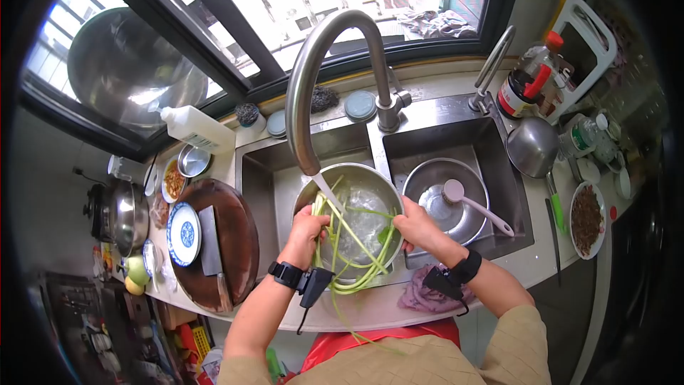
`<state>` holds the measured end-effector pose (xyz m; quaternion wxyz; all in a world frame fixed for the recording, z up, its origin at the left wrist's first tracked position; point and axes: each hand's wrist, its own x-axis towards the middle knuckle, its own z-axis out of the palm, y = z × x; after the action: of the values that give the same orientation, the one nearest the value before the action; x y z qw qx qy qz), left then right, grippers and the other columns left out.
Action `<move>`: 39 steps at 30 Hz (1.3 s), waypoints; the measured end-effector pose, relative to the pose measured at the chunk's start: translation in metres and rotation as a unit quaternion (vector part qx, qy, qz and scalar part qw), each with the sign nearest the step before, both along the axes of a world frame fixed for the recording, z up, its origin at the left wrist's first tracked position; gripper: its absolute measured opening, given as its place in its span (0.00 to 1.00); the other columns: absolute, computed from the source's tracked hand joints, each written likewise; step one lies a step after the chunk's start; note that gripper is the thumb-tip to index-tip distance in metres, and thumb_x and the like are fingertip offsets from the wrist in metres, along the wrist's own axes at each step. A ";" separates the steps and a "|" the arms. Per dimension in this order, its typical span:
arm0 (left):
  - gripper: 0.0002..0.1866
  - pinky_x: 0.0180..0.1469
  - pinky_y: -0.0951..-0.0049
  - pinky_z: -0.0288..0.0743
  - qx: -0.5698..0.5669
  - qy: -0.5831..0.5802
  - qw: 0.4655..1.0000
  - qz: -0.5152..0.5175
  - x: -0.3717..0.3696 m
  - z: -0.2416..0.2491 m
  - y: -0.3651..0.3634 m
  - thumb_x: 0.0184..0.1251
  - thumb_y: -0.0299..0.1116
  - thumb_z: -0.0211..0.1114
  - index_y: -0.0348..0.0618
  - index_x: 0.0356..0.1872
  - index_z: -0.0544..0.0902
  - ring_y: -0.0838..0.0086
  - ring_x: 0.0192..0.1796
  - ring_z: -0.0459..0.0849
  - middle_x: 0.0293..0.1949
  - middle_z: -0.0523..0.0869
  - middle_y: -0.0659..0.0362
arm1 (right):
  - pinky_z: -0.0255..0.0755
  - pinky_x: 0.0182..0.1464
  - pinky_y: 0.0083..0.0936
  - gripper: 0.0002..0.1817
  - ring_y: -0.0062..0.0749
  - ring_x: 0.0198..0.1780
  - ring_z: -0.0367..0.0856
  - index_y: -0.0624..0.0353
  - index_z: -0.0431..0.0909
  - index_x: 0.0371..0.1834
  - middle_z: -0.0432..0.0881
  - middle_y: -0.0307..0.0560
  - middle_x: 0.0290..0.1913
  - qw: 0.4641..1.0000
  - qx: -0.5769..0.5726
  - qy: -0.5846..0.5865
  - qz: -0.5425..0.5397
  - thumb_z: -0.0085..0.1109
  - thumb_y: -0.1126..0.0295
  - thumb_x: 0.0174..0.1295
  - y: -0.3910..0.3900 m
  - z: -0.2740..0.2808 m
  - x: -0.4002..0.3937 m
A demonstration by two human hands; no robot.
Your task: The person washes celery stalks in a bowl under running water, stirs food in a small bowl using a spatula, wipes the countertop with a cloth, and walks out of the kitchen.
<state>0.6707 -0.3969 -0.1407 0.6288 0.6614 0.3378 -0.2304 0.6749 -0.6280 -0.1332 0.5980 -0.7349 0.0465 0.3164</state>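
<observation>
Long green vegetable stems [347, 228] lie looped in a round metal basin [385, 178] in the left sink bowl. My left hand [306, 232] is closed around the stems at the basin's left side. At the right rim, my right hand [419, 224] is closed with its fingertips on the stem ends; its lower fingers are partly hidden. Water runs from the curved faucet [302, 121] onto the stems and into the water in the basin. A few stems hang over the basin's near edge.
In the right sink bowl, a metal strainer [479, 180] holds a long-handled brush [491, 219]. A cleaver [210, 242] and a blue-white plate [187, 235] lie on the round chopping board [239, 257] at left. A purple cloth [420, 292] lies on the near counter edge. Bottles [531, 78] stand right.
</observation>
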 end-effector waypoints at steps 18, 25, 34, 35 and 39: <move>0.37 0.41 0.70 0.73 0.176 -0.063 0.982 0.018 -0.028 -0.067 -0.015 0.35 0.29 0.71 0.30 0.50 0.62 0.60 0.39 0.78 0.37 0.77 0.48 | 0.69 0.12 0.25 0.35 0.32 0.14 0.74 0.62 0.52 0.62 0.77 0.55 0.24 0.995 -0.008 -0.053 -0.084 0.43 0.75 0.45 0.063 -0.008 -0.035; 0.16 0.23 0.73 0.70 0.084 -0.087 0.992 0.045 -0.024 -0.061 -0.012 0.40 0.22 0.66 0.35 0.33 0.73 0.72 0.21 0.76 0.23 0.77 0.58 | 0.72 0.40 0.32 0.35 0.46 0.40 0.79 0.62 0.52 0.63 0.76 0.60 0.42 0.951 -0.128 -0.279 -0.040 0.44 0.76 0.45 0.065 -0.011 -0.033; 0.12 0.15 0.83 0.63 -0.102 -0.181 0.977 0.038 0.007 -0.027 -0.010 0.49 0.21 0.61 0.39 0.36 0.72 0.82 0.16 0.69 0.23 0.75 0.62 | 0.72 0.36 0.41 0.36 0.55 0.38 0.75 0.57 0.52 0.63 0.68 0.60 0.52 0.848 -0.195 -0.492 -0.038 0.44 0.81 0.44 0.052 0.025 -0.006; 0.12 0.15 0.83 0.63 -0.104 -0.185 0.976 0.047 0.010 -0.026 -0.012 0.49 0.21 0.61 0.39 0.36 0.72 0.82 0.16 0.69 0.23 0.75 0.62 | 0.72 0.36 0.41 0.36 0.55 0.38 0.75 0.57 0.52 0.63 0.68 0.60 0.52 0.846 -0.193 -0.496 -0.030 0.44 0.81 0.44 0.051 0.026 -0.004; 0.13 0.15 0.82 0.63 -0.169 -0.215 0.960 0.058 0.014 -0.027 -0.017 0.47 0.21 0.62 0.38 0.36 0.72 0.81 0.16 0.70 0.23 0.76 0.62 | 0.73 0.33 0.41 0.36 0.58 0.38 0.75 0.56 0.53 0.63 0.66 0.63 0.55 0.815 -0.233 -0.529 -0.030 0.44 0.81 0.44 0.049 0.025 -0.001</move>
<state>0.6843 -0.4141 -0.1681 0.8012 0.5591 0.1885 -0.0996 0.6742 -0.5793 -0.1080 0.3503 -0.9048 -0.1825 -0.1594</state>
